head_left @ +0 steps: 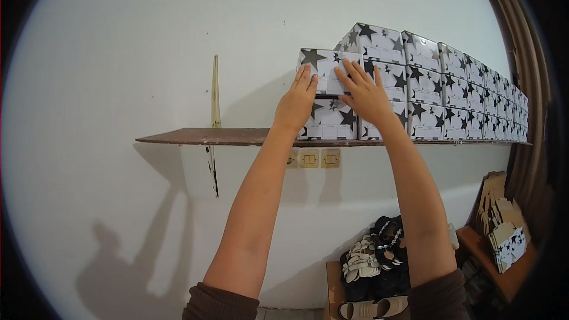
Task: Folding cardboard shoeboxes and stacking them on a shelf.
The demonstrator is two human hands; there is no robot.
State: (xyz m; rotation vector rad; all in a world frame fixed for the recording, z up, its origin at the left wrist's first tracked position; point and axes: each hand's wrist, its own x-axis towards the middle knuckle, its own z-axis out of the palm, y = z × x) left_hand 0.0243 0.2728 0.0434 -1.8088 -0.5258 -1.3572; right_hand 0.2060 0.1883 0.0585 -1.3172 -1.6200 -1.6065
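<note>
both hands are up at the upper star-patterned box [327, 83], second level of the end column, left of the neighbouring stacks [424, 86] on the wall shelf [207, 137]. the left hand [296, 104] lays its fingers almost together on the box's front left; the right hand [366, 96] has its fingers spread across the front right, and neither is clamped round it. a dark line shows above the lower box [333, 121]; i can't tell whether the upper one sits fully down. toward the shelf's right end the stacks rise three high and look done; this column, at two, seems one level short.
</note>
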